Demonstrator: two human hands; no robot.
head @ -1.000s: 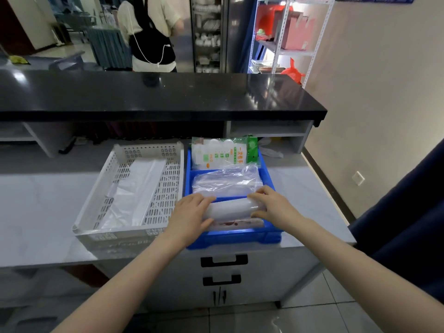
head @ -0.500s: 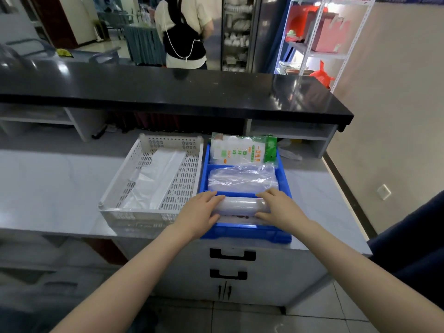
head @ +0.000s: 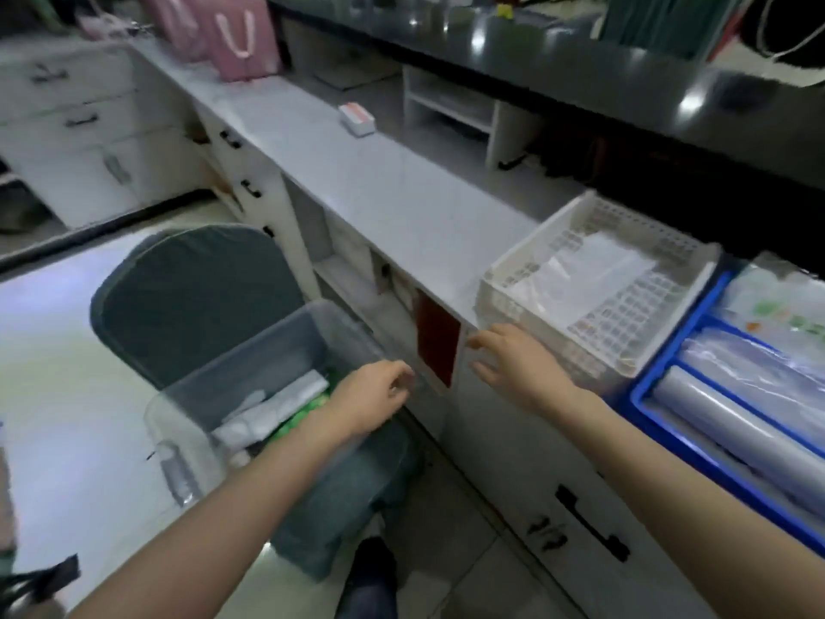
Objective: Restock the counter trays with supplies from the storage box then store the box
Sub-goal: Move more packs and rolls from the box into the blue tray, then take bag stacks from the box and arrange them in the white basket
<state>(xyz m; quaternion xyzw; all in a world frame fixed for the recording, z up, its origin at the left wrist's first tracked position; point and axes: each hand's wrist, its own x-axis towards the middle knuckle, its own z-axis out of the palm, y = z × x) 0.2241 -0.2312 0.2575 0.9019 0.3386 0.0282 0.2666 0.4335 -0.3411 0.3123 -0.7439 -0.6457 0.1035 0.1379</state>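
A clear plastic storage box (head: 250, 350) sits on a grey padded chair (head: 192, 279) at lower left, holding white packets and something green. My left hand (head: 370, 397) hovers over the box's right rim, fingers loosely curled and empty. My right hand (head: 513, 359) is in the air in front of the counter edge, fingers spread and empty. On the counter, the white perforated tray (head: 500, 279) holds clear bags. The blue tray (head: 647, 395) at the right holds plastic rolls and packets.
The grey counter (head: 379, 185) runs back to the left with a small red-and-white box (head: 357, 119) and pink gift bags (head: 236, 35). Drawers with black handles (head: 589, 524) lie below. A black upper counter (head: 602, 69) overhangs behind. My knee (head: 370, 583) shows below.
Both hands have let go of the roll in the blue tray and moved left. The view has swung left and down to the storage box on the chair.
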